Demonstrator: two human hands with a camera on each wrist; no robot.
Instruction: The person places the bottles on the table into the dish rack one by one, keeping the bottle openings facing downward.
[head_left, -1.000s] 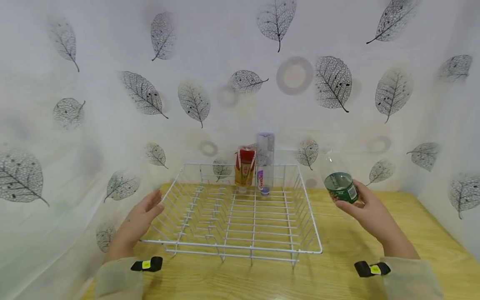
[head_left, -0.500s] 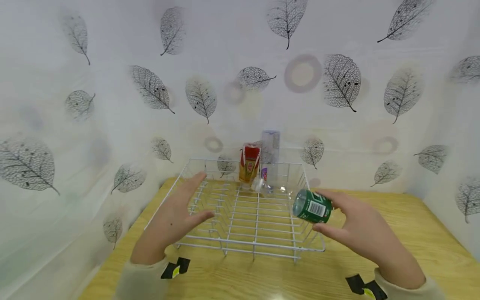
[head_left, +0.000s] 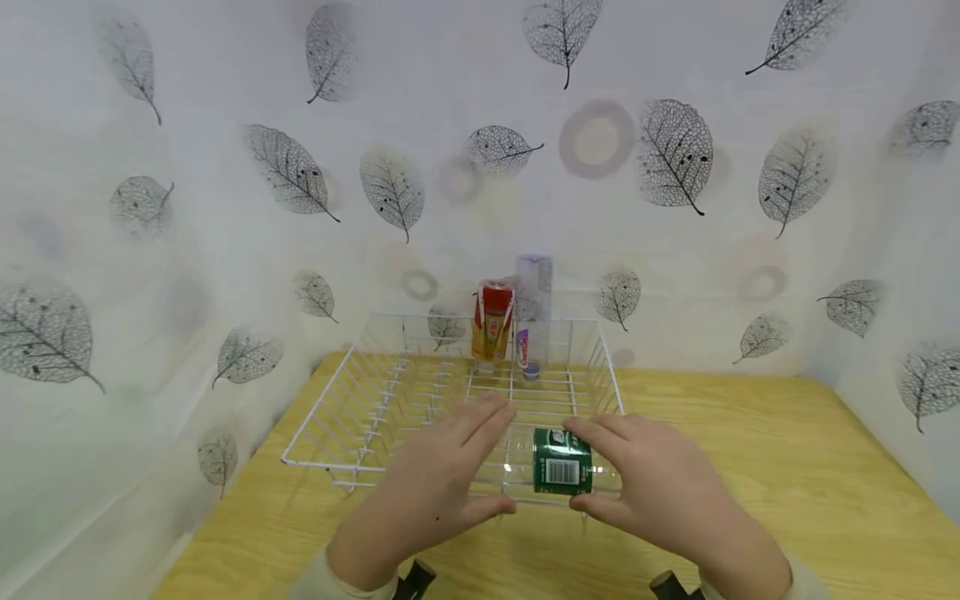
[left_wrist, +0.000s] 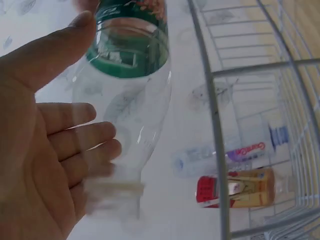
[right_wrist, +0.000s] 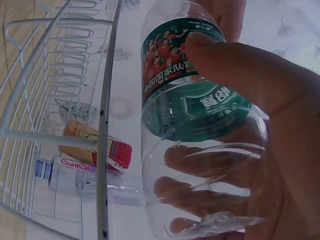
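A clear plastic bottle [head_left: 562, 462] with a green label lies sideways above the rack's front edge. My right hand [head_left: 660, 479] grips its base end, thumb on the label [right_wrist: 170, 55] and fingers curled behind the clear plastic. My left hand [head_left: 435, 479] is beside the neck end, thumb and fingers apart. In the left wrist view, its loosely bent fingers [left_wrist: 85, 132] are seen behind the clear bottle, and whether they touch it is unclear. The capped neck [left_wrist: 115, 195] looks blurred there.
A white wire dish rack [head_left: 360, 433] stands on the wooden table [head_left: 720, 442]. At its back, a red-and-yellow labelled bottle [head_left: 492, 329] and a tall clear bottle [head_left: 534, 300] stand upside down. A leaf-patterned curtain [head_left: 420, 75] hangs behind.
My right hand has brought the bottle from the right to the front of the rack, tipping it from upright to sideways. My left hand has moved right from the rack's left side towards the bottle.
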